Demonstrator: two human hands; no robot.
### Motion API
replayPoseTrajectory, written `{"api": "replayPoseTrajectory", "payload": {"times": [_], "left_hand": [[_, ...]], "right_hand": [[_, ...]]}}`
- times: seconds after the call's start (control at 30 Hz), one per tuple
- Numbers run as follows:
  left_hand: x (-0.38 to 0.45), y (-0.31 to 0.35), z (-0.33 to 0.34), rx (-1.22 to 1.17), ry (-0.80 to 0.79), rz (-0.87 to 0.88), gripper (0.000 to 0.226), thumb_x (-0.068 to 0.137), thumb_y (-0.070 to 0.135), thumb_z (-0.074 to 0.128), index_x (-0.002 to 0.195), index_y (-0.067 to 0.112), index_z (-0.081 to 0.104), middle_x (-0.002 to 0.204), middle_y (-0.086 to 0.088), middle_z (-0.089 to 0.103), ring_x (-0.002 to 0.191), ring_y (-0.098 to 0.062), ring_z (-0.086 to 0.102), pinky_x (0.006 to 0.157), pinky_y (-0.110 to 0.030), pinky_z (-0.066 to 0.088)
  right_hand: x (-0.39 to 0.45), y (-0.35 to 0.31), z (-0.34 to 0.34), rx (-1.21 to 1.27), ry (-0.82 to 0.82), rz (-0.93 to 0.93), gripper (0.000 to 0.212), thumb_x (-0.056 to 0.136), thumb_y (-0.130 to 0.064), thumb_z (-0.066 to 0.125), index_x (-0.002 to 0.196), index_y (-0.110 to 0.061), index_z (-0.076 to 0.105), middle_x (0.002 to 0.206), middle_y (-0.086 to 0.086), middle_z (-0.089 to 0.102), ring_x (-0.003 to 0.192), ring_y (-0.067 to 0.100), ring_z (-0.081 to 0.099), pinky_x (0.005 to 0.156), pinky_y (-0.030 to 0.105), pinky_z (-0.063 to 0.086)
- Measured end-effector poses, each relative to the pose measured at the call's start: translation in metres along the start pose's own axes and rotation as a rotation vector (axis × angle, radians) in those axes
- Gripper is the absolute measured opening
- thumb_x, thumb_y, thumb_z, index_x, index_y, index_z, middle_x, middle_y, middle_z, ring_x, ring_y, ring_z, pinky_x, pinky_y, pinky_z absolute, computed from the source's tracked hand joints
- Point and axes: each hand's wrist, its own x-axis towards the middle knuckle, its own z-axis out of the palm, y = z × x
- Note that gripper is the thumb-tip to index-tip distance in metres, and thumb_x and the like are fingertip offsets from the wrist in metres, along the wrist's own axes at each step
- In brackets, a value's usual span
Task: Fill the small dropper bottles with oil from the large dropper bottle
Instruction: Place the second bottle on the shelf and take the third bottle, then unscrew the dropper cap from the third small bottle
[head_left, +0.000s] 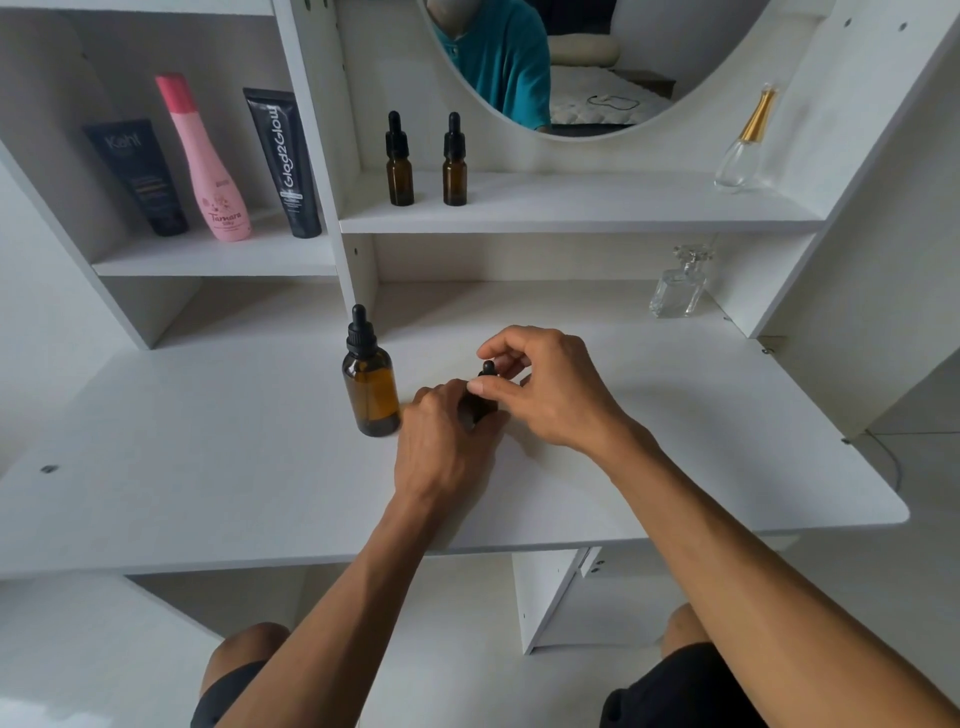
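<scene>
The large amber dropper bottle (370, 384) stands capped on the white desk (208, 467). Just right of it my left hand (441, 441) wraps around a small dropper bottle (480, 405), hiding most of its body. My right hand (545, 384) pinches that bottle's black dropper cap (487, 370) between thumb and fingers. Two more small amber dropper bottles (399, 161) (454, 161) stand capped on the middle shelf under the mirror.
On the left shelf stand a dark Kahf tube (137, 176), a pink bottle (208, 161) and a black tube (283, 161). A clear perfume bottle (680, 283) sits at the desk's back right, another with a gold neck (745, 143) on the shelf above.
</scene>
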Motion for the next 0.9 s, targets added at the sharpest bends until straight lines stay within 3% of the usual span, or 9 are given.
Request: {"api": "replayPoseTrajectory", "payload": {"times": [0.13, 0.23, 0.33, 0.4, 0.53, 0.67, 0.9], "left_hand": [[0.0008, 0.0024, -0.0017, 0.014, -0.005, 0.007, 0.015, 0.088, 0.031, 0.07, 0.079, 0.02, 0.066, 0.066, 0.005, 0.064, 0.053, -0.015, 0.055, 0.046, -0.029, 0.042], [0.0001, 0.0038, -0.0024, 0.016, -0.002, 0.001, 0.017, 0.088, 0.03, 0.071, 0.077, 0.02, 0.064, 0.064, 0.004, 0.063, 0.052, -0.015, 0.054, 0.045, -0.026, 0.039], [-0.001, 0.0044, -0.0026, 0.004, -0.006, -0.001, 0.018, 0.09, 0.03, 0.071, 0.077, 0.02, 0.064, 0.064, 0.004, 0.063, 0.051, -0.013, 0.053, 0.045, -0.018, 0.035], [-0.0014, 0.0054, -0.003, 0.011, 0.001, 0.0, 0.015, 0.09, 0.031, 0.072, 0.082, 0.019, 0.067, 0.067, 0.005, 0.065, 0.054, -0.014, 0.057, 0.046, -0.02, 0.039], [-0.0004, 0.0042, -0.0032, 0.022, 0.002, -0.004, 0.011, 0.089, 0.031, 0.07, 0.085, 0.02, 0.069, 0.071, 0.004, 0.066, 0.058, -0.016, 0.059, 0.048, -0.028, 0.047], [0.0003, 0.002, -0.0025, 0.026, 0.014, -0.022, 0.012, 0.088, 0.032, 0.07, 0.09, 0.02, 0.07, 0.076, 0.001, 0.068, 0.063, -0.017, 0.064, 0.055, -0.04, 0.057], [0.0008, 0.0052, -0.0042, 0.056, 0.012, -0.001, 0.011, 0.089, 0.026, 0.071, 0.091, 0.016, 0.071, 0.076, 0.002, 0.068, 0.064, -0.014, 0.063, 0.054, -0.034, 0.055]], "right_hand": [[-0.0006, 0.001, -0.0014, 0.008, -0.038, -0.013, 0.031, 0.084, -0.014, 0.075, 0.114, -0.022, 0.07, 0.099, -0.006, 0.072, 0.093, 0.004, 0.065, 0.07, 0.004, 0.039], [-0.0005, -0.0008, -0.0023, 0.003, -0.04, -0.024, 0.033, 0.083, -0.021, 0.079, 0.115, -0.022, 0.069, 0.103, -0.01, 0.07, 0.094, 0.005, 0.063, 0.068, 0.002, 0.04], [-0.0003, -0.0002, 0.0015, -0.006, -0.019, -0.029, 0.036, 0.081, -0.028, 0.082, 0.114, -0.02, 0.07, 0.098, -0.006, 0.065, 0.09, 0.008, 0.061, 0.07, 0.008, 0.041], [0.0001, 0.0013, 0.0025, 0.0, -0.026, -0.021, 0.033, 0.083, -0.024, 0.081, 0.114, -0.021, 0.07, 0.097, -0.005, 0.067, 0.093, 0.009, 0.063, 0.071, 0.012, 0.042], [0.0012, 0.002, -0.0015, 0.006, -0.073, -0.027, 0.036, 0.084, -0.012, 0.075, 0.118, -0.024, 0.068, 0.105, -0.008, 0.071, 0.1, 0.004, 0.064, 0.072, 0.006, 0.04], [0.0006, 0.0024, 0.0013, -0.006, -0.053, -0.025, 0.038, 0.081, -0.024, 0.082, 0.116, -0.021, 0.069, 0.104, -0.005, 0.069, 0.097, 0.008, 0.062, 0.071, 0.006, 0.041], [-0.0001, 0.0047, 0.0029, -0.018, -0.061, -0.015, 0.034, 0.083, -0.021, 0.079, 0.116, -0.022, 0.069, 0.104, -0.005, 0.07, 0.1, 0.008, 0.063, 0.074, 0.012, 0.044]]}}
